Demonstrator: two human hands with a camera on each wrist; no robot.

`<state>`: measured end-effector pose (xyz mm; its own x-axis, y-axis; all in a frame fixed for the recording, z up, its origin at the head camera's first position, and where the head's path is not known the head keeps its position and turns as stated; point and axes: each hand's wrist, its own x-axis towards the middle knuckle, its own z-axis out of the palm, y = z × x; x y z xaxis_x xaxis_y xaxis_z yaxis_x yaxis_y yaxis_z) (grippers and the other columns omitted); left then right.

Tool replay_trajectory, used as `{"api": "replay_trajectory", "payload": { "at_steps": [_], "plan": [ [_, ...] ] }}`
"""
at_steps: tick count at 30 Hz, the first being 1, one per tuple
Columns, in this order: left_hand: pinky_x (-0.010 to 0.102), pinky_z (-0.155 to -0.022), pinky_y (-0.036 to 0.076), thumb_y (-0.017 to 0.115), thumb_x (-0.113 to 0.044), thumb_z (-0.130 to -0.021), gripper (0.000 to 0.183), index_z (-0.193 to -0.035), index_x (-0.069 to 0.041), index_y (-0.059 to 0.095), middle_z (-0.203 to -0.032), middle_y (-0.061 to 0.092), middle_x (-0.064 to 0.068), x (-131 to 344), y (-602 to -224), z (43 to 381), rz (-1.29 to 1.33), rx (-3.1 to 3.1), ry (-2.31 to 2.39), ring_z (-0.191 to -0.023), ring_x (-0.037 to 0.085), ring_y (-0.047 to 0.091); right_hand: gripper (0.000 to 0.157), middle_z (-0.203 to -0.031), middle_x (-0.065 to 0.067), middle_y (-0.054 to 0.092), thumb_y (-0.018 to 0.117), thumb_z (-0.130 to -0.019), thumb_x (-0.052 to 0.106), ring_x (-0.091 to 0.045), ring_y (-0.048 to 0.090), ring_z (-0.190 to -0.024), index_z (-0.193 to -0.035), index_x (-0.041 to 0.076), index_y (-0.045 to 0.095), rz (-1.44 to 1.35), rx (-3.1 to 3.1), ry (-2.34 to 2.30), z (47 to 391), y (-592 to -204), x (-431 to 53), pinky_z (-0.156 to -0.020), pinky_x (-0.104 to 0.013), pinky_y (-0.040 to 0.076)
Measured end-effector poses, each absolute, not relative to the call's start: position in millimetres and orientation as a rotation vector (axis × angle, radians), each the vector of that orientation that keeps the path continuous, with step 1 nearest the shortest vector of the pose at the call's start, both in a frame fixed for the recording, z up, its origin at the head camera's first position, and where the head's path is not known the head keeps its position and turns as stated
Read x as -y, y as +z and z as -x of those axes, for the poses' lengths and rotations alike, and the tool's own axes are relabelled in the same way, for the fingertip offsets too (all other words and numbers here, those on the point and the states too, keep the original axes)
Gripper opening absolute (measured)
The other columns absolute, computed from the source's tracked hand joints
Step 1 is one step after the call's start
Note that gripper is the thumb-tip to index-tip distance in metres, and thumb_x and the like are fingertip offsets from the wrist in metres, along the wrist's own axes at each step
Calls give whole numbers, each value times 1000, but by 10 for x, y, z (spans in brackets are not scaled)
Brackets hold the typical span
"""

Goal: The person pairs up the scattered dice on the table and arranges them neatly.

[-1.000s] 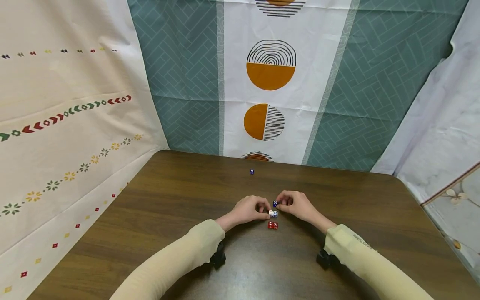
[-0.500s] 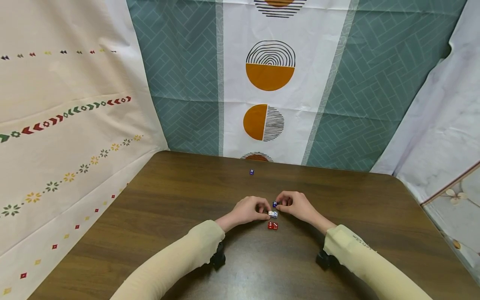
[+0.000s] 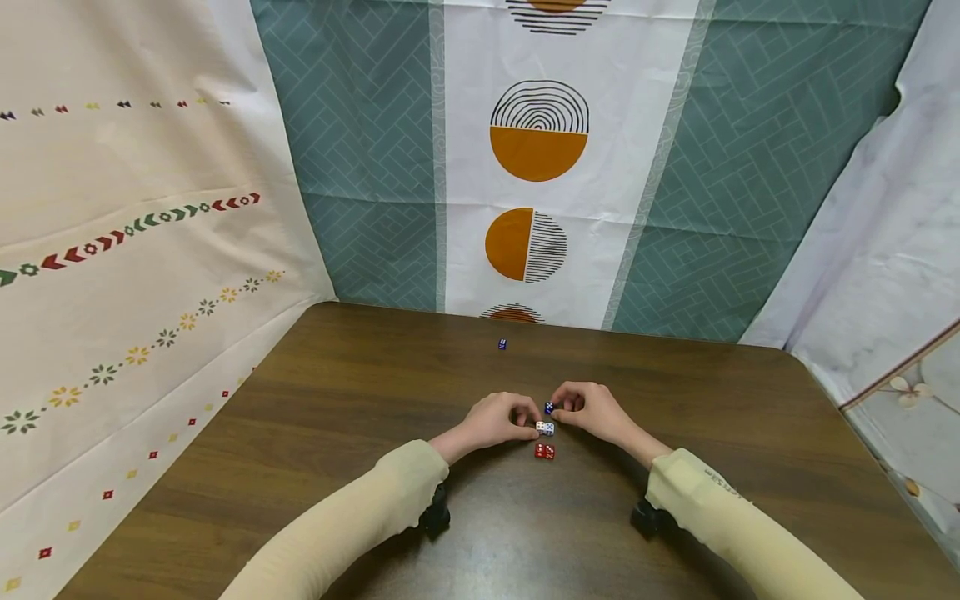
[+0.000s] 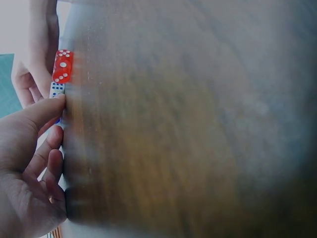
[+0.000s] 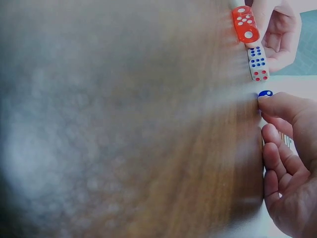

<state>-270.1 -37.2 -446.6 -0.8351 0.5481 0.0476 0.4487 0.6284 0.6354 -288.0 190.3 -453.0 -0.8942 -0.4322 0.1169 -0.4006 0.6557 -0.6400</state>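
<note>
Near the middle of the table, my left hand pinches the left one of two white dice between thumb and index finger. The two white dice stand side by side. Behind them my right hand pinches a dark blue die; in the right wrist view only part of this blue die shows past the thumb. Two red dice sit together in front of the white pair, nearer to me. The left wrist view shows the red dice beyond my left thumb, with the white die partly covered.
Another blue die lies near the far edge of the brown wooden table. A patterned curtain hangs behind the table, with a cream cloth to the left and a pale one on the right.
Both hands stay in place on their dice. The head view has shifted very slightly, and the dice keep the same arrangement.
</note>
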Motion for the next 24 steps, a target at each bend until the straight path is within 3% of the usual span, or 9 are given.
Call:
{"api": "replay_trajectory", "payload": {
  "at_steps": [24],
  "plan": [
    [19,-59,31,77,-29,-86,13,-95,-22,71,-69,52,-10,376,-4469,2711,-863,-2710,985,-60,3,42,12,-74,2,58,76,-86,17,-11,51,-65,-97,15,71,717,-2809,-1083,2890,-4548,-1907,-59,-22,42]
  ]
}}
